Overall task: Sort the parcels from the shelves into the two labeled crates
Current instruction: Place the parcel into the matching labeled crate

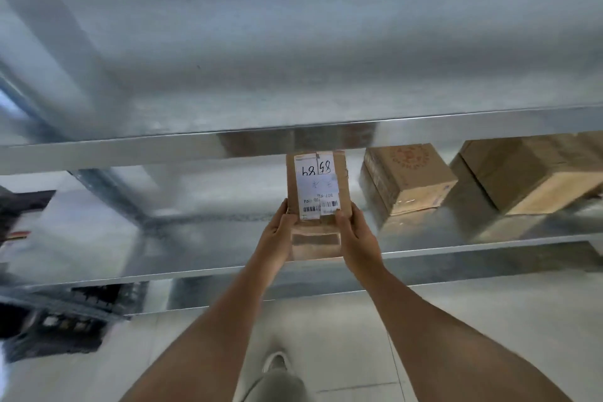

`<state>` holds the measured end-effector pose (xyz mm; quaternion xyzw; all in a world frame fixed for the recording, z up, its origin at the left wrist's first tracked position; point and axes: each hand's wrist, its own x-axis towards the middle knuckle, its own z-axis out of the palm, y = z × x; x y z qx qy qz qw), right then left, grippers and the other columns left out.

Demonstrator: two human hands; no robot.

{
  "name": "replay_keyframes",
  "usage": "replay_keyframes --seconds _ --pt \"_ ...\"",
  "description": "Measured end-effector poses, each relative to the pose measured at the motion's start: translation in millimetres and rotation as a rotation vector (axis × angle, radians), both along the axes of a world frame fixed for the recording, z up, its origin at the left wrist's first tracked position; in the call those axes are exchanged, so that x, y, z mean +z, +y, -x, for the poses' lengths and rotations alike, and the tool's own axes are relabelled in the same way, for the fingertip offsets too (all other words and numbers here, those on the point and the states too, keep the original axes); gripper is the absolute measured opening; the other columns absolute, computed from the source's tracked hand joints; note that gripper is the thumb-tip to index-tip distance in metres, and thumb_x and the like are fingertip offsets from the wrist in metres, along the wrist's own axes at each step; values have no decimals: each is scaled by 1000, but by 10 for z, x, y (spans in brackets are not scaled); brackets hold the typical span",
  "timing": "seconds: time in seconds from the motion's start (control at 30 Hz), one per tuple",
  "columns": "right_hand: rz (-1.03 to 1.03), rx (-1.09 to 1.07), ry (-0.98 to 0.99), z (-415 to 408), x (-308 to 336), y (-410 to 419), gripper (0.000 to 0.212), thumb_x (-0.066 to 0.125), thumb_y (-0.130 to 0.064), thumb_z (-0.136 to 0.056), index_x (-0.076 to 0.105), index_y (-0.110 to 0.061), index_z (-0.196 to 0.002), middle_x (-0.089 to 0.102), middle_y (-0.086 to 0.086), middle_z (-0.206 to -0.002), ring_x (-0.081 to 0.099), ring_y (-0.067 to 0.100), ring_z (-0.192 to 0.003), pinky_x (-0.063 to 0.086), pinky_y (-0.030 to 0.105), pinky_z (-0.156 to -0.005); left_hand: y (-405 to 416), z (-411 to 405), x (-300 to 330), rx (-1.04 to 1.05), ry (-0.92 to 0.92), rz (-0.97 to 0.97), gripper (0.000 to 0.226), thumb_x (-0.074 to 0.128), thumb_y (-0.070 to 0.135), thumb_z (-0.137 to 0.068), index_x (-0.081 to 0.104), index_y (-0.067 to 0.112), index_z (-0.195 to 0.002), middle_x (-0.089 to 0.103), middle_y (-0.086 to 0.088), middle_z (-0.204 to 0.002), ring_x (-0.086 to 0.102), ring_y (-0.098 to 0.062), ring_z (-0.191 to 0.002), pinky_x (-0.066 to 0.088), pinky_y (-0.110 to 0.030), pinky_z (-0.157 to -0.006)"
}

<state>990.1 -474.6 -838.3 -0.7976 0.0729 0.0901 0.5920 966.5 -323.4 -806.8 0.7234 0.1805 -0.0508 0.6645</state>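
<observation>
A small brown cardboard parcel (318, 186) with white labels, handwritten numbers and barcodes is at the centre, over the front of the metal shelf (195, 232). My left hand (277, 235) grips its near left side and my right hand (357, 238) grips its near right side, thumbs on top. Whether the parcel rests on the shelf or is lifted off it is unclear. Two more cardboard parcels sit on the same shelf to the right: a stamped one (408, 176) and a larger one (528, 173). No crate can be made out for certain.
The upper shelf's metal edge (163, 148) runs just above the held parcel. A diagonal steel brace (107, 192) crosses the shelf's left part. Dark blurred items (65, 320) lie at the lower left. Below are a pale tiled floor and my shoe (277, 361).
</observation>
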Motion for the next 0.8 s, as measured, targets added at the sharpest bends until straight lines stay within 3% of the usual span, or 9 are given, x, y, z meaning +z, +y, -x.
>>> replay_keyframes --seconds 0.03,0.1,0.23,0.37,0.43,0.53,0.67,0.8 --pt "19 -1 29 102 124 -36 31 43 -48 -103 51 -41 -132 65 -24 -105 62 5 -99 45 24 -81 -35 109 162 -16 18 24 40 35 14 -106 55 22 -140 67 4 -120 65 11 -89 47 -3 -74" --pt "43 4 87 336 368 -107 28 44 -47 -103 52 -39 -128 66 -16 -109 62 14 -105 47 34 -91 -104 329 457 -28 59 40 38 34 13 -107 56 15 -139 65 -1 -121 61 21 -76 41 3 -63" --pt "66 16 222 917 981 -262 23 47 -41 -102 51 -32 -123 65 -6 -109 60 21 -103 44 36 -86 -218 868 985 -11 170 33 36 36 16 -105 63 20 -128 71 -3 -117 66 7 -80 47 -9 -63" --pt "57 -13 265 1467 1635 -364 25 55 -33 -97 56 -23 -120 68 -7 -105 64 20 -103 48 36 -84 -272 1370 1564 4 265 85 25 37 4 -103 62 7 -106 70 -17 -102 67 -14 -73 50 -15 -54" --pt "50 -9 270 1687 1942 -385 28 55 -30 -96 57 -25 -124 68 -7 -110 64 18 -102 48 33 -82 -276 1581 1850 -41 261 88 26 38 5 -102 63 1 -112 70 -20 -107 68 -26 -85 52 -19 -60" --pt "35 4 238 1936 2413 -357 33 53 -28 -95 60 -30 -127 69 -8 -112 64 15 -102 49 28 -79 -229 1861 2258 -10 246 65 26 44 9 -98 69 12 -103 75 -12 -102 68 -36 -100 51 -34 -80" --pt "8 6 184 2219 2941 -219 54 52 -46 -77 57 -33 -129 70 -8 -113 67 17 -102 56 42 -92 -43 2176 2770 -24 153 48 25 46 11 -92 70 16 -99 75 -14 -103 67 -38 -103 50 -51 -94" --pt "-33 -35 77 2553 3478 81 28 55 -31 -96 59 -30 -123 69 -9 -109 65 12 -101 52 32 -90 272 2518 3269 -82 35 159 43 45 3 -93 63 23 -128 74 -5 -115 70 -24 -107 52 -40 -98"
